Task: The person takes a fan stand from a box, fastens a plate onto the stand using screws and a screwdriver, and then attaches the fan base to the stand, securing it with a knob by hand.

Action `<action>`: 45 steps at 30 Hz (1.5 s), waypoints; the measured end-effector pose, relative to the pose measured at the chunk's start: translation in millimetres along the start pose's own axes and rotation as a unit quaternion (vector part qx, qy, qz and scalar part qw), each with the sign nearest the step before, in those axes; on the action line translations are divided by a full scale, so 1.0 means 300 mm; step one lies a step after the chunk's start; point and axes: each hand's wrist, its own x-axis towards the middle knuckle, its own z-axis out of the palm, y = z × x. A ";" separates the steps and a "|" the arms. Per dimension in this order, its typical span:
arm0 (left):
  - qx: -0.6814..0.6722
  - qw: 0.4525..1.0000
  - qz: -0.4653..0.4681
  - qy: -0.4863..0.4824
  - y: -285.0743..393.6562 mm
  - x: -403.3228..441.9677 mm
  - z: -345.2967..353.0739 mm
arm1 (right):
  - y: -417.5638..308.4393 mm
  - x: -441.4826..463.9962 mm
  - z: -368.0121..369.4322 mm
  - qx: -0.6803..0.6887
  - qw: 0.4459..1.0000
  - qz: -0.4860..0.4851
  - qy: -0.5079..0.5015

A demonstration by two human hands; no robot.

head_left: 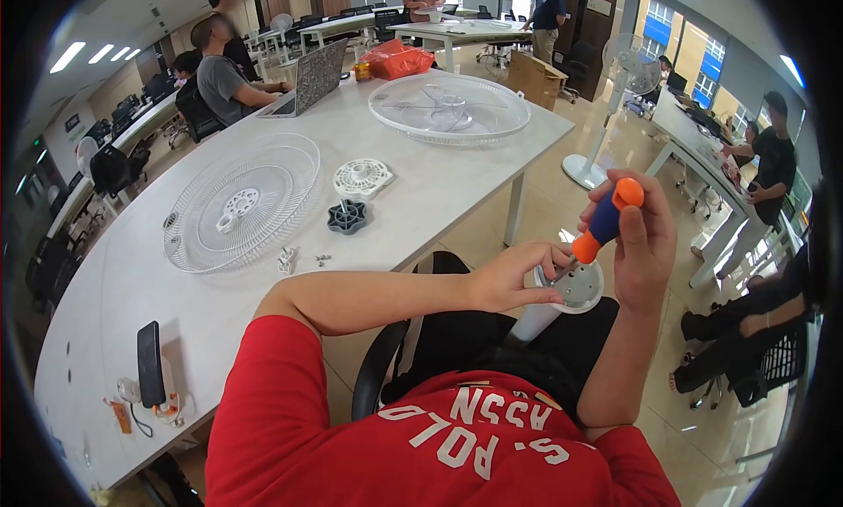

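My right hand (645,235) is wrapped around a screwdriver (604,222) with an orange and blue handle. Its shaft points down into the round open end of a white fan part (580,287), a tube-like body held upright over my lap. At that opening my left hand (514,277) grips the near rim, thumb along the edge and fingers beside the screwdriver shaft. Whether its fingertips also touch the shaft or a screw is hidden. Holes show inside the part's face.
On the white table (439,195) lie two fan grilles (290,169), a white round cover (362,179), a dark knob (347,217), small screws (323,260) and a black handset-like object (151,362). Behind are a laptop (318,77), a red bag (397,59) and a standing fan (606,112). People are around.
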 end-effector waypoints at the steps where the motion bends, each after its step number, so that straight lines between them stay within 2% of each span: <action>1: -0.001 1.000 0.000 -0.001 0.001 0.000 -0.001 | 0.000 0.001 0.007 -0.012 1.000 -0.007 0.020; 5: 0.000 1.000 0.002 -0.001 0.005 0.001 0.003 | 0.031 0.007 -0.004 -0.034 0.997 -0.043 0.060; 9: 0.025 1.000 -0.002 -0.008 0.021 0.000 -0.001 | 0.033 0.008 0.012 -0.056 0.996 -0.022 0.071; 11: 0.031 0.999 0.011 -0.004 0.016 0.004 -0.001 | 0.042 0.018 0.024 0.046 0.997 -0.057 0.002; 13: 0.040 0.999 0.022 -0.001 0.017 0.001 -0.006 | 0.042 0.024 0.029 0.053 0.997 -0.054 -0.017; 16: 0.037 0.999 -0.019 -0.006 0.019 -0.001 -0.014 | 0.030 0.013 0.016 0.062 0.996 -0.031 -0.052; 18: 0.027 1.000 0.012 -0.010 0.003 0.004 -0.014 | 0.037 0.012 0.017 0.063 0.995 -0.010 -0.071; 21: 0.016 1.000 0.022 -0.008 -0.008 0.001 -0.006 | 0.060 0.013 0.033 0.088 0.996 -0.013 -0.023; 23: 0.017 1.000 0.016 -0.005 -0.007 -0.003 -0.007 | 0.043 0.014 0.060 0.058 0.997 0.030 0.046; 27: 0.018 1.000 0.009 0.012 -0.015 -0.004 -0.006 | 0.052 0.010 0.080 0.047 0.997 0.029 0.061; 29: 0.019 1.000 0.002 0.018 -0.024 0.000 -0.008 | 0.054 0.008 0.122 -0.060 0.975 0.035 0.211; 30: 0.022 0.999 -0.007 0.025 -0.028 0.002 -0.008 | 0.059 0.003 0.127 -0.064 0.973 0.035 0.218; 33: 0.053 0.998 -0.018 0.018 -0.028 0.009 -0.030 | 0.059 -0.007 0.117 -0.153 0.968 0.018 0.196; 35: 0.041 0.999 -0.030 0.012 -0.022 0.007 -0.037 | 0.032 0.002 0.092 0.035 0.993 0.030 0.104; 36: 0.043 0.998 -0.044 0.017 -0.033 0.004 -0.042 | 0.029 0.005 0.071 0.025 0.993 0.027 0.116; 38: 0.036 0.998 -0.051 0.013 -0.062 0.003 -0.039 | 0.023 0.005 0.025 0.107 0.992 0.064 0.032; 41: -0.045 0.996 -0.058 0.040 -0.090 -0.001 -0.029 | -0.006 0.002 0.007 0.004 0.998 0.067 0.018; 45: -0.019 0.995 -0.099 0.021 -0.050 -0.006 -0.023 | -0.006 -0.005 0.008 0.008 0.999 0.053 0.006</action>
